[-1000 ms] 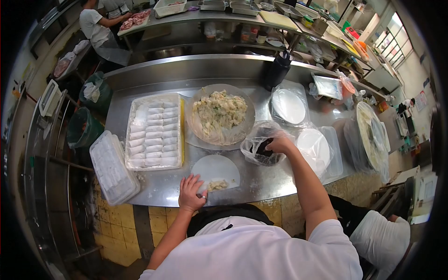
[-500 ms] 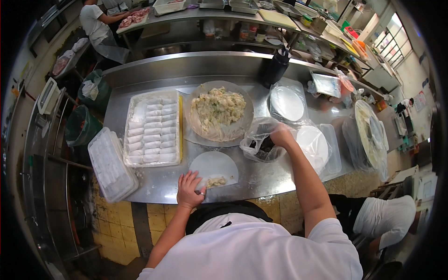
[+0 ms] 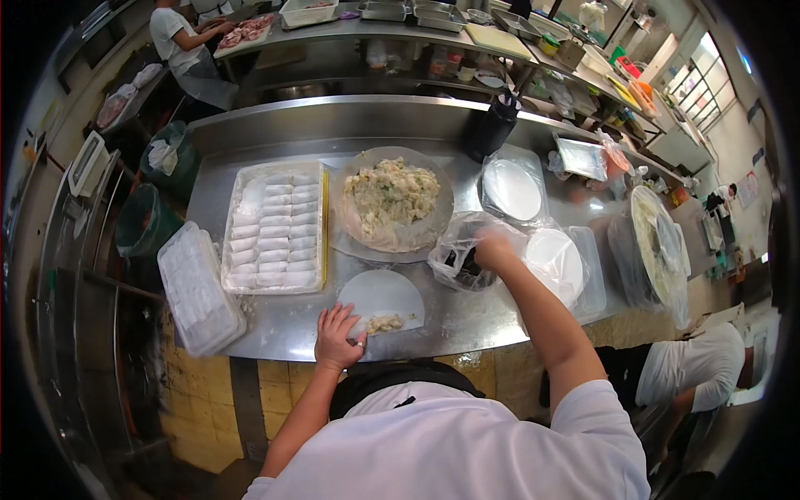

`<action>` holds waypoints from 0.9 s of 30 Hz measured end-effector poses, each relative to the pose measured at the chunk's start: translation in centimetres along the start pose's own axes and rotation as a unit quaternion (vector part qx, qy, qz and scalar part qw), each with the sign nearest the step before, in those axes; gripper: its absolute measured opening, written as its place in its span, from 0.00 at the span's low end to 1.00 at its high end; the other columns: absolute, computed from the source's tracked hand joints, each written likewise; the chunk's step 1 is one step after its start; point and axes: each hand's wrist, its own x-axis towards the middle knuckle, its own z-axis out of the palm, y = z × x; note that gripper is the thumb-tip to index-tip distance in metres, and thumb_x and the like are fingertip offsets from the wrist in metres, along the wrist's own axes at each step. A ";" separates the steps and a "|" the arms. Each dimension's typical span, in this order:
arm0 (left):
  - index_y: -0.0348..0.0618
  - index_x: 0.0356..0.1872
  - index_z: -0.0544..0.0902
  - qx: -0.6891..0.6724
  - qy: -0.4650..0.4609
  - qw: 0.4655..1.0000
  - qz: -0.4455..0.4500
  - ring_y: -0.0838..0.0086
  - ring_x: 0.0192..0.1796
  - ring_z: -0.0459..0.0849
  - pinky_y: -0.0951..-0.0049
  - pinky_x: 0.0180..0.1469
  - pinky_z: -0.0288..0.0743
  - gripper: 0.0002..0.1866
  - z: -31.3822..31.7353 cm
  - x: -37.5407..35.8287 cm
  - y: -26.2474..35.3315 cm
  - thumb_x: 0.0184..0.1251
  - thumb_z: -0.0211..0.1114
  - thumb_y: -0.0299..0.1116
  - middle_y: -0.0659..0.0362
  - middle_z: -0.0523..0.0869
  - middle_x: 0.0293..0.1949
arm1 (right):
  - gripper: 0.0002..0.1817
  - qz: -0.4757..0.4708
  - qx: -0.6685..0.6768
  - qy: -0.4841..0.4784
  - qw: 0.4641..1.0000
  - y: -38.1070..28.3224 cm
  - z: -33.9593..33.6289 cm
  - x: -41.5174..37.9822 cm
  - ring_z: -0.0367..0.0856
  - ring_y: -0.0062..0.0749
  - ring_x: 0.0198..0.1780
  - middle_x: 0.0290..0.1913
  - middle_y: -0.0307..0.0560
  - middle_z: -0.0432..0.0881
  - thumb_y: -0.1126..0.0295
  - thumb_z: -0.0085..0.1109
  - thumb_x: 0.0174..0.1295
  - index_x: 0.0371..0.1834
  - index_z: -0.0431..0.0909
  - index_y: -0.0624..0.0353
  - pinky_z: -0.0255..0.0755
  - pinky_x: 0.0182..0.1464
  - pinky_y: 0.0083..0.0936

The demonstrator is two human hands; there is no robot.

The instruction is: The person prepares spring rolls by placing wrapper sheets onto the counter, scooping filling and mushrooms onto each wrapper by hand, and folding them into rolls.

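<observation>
A round white wrapper sheet (image 3: 382, 293) lies folded into a half circle at the table's front edge. Pale chopped filling (image 3: 385, 323) sits near its straight side. My left hand (image 3: 337, 335) rests at the wrapper's left end, fingers stretched out and a ring on one of them. Over to the right, my right hand (image 3: 495, 253) reaches down into a container lined with a clear plastic bag (image 3: 450, 260), which holds something dark. Its fingertips are hidden there. Behind the wrapper stands a wide round tray of pale filling with green bits (image 3: 392, 196).
Rows of white rolls (image 3: 275, 225) fill a tray on the left, with a floury lid (image 3: 200, 287) leaning beside it. Stacked round wrappers (image 3: 554, 265), a black squeeze bottle (image 3: 493, 125) and a bagged round tray (image 3: 654, 242) stand right. Co-workers are at upper left (image 3: 179, 46) and lower right (image 3: 696, 367).
My right hand has moved slightly left and toward me within the bag-lined container. My left hand stays on the wrapper. The co-worker at lower right has shifted a little.
</observation>
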 end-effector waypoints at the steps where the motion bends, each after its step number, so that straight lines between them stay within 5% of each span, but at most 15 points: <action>1: 0.48 0.55 0.91 -0.002 0.001 1.000 0.000 0.52 0.79 0.78 0.41 0.86 0.60 0.23 0.0 -0.1 0.0 0.57 0.79 0.40 0.54 0.87 0.72 | 0.21 0.009 0.003 0.003 1.000 0.1 0.3 -0.1 0.87 0.57 0.68 0.64 0.62 0.89 0.68 0.64 0.65 0.61 0.89 0.59 0.81 0.70 0.49; 4: 0.48 0.55 0.91 -0.004 0.001 1.000 0.002 0.52 0.79 0.78 0.41 0.86 0.60 0.23 -0.1 0.0 0.0 0.56 0.79 0.40 0.54 0.87 0.72 | 0.23 0.015 0.027 0.025 0.999 0.4 0.8 -0.7 0.85 0.58 0.69 0.66 0.63 0.87 0.65 0.67 0.65 0.63 0.87 0.57 0.80 0.71 0.49; 7: 0.48 0.55 0.92 -0.003 -0.001 1.000 0.000 0.51 0.79 0.78 0.40 0.86 0.60 0.23 -0.3 0.1 0.2 0.57 0.79 0.40 0.54 0.87 0.72 | 0.22 -0.046 0.029 0.122 0.991 0.9 2.0 -1.5 0.87 0.61 0.64 0.61 0.64 0.89 0.63 0.69 0.63 0.60 0.88 0.57 0.82 0.67 0.50; 13: 0.48 0.55 0.92 -0.003 -0.004 1.000 0.000 0.51 0.79 0.78 0.40 0.86 0.60 0.23 -0.4 0.1 0.2 0.57 0.79 0.39 0.53 0.87 0.72 | 0.21 -0.043 0.139 0.149 0.978 0.0 2.2 -2.9 0.89 0.67 0.51 0.46 0.64 0.92 0.62 0.69 0.62 0.57 0.90 0.58 0.83 0.58 0.55; 16: 0.48 0.55 0.91 -0.003 -0.004 1.000 0.000 0.51 0.79 0.78 0.39 0.86 0.60 0.23 -0.3 0.1 0.2 0.57 0.79 0.39 0.54 0.87 0.72 | 0.18 -0.017 0.250 0.223 0.942 0.7 3.9 -2.5 0.92 0.59 0.42 0.43 0.60 0.93 0.64 0.71 0.63 0.54 0.90 0.61 0.86 0.49 0.49; 19: 0.48 0.55 0.91 -0.006 -0.003 1.000 0.001 0.51 0.79 0.78 0.39 0.86 0.60 0.23 -0.3 0.0 0.1 0.57 0.79 0.39 0.54 0.87 0.71 | 0.13 0.055 0.579 0.118 0.805 1.2 3.9 -3.4 0.91 0.42 0.35 0.41 0.52 0.94 0.68 0.71 0.67 0.50 0.90 0.63 0.84 0.38 0.37; 22: 0.48 0.55 0.91 -0.006 0.000 1.000 0.005 0.51 0.79 0.78 0.39 0.86 0.61 0.23 -0.3 0.1 0.1 0.56 0.79 0.38 0.54 0.87 0.71 | 0.08 0.074 0.735 0.028 0.674 1.7 2.7 -5.8 0.88 0.27 0.34 0.39 0.47 0.93 0.71 0.71 0.71 0.46 0.90 0.64 0.82 0.37 0.26; 25: 0.48 0.55 0.91 -0.006 0.001 1.000 0.005 0.51 0.79 0.79 0.39 0.85 0.61 0.23 -0.3 0.1 0.2 0.56 0.79 0.38 0.54 0.87 0.71 | 0.10 0.051 0.801 0.002 0.597 2.1 2.4 -8.1 0.88 0.26 0.34 0.42 0.48 0.94 0.71 0.70 0.74 0.53 0.88 0.64 0.82 0.36 0.26; 27: 0.48 0.55 0.91 -0.004 0.000 1.000 0.003 0.52 0.78 0.79 0.39 0.85 0.62 0.23 -0.2 0.0 0.0 0.56 0.79 0.39 0.54 0.87 0.71 | 0.11 0.035 0.801 -0.038 0.596 2.1 2.6 -9.6 0.88 0.26 0.35 0.43 0.49 0.94 0.71 0.70 0.74 0.55 0.87 0.63 0.82 0.37 0.26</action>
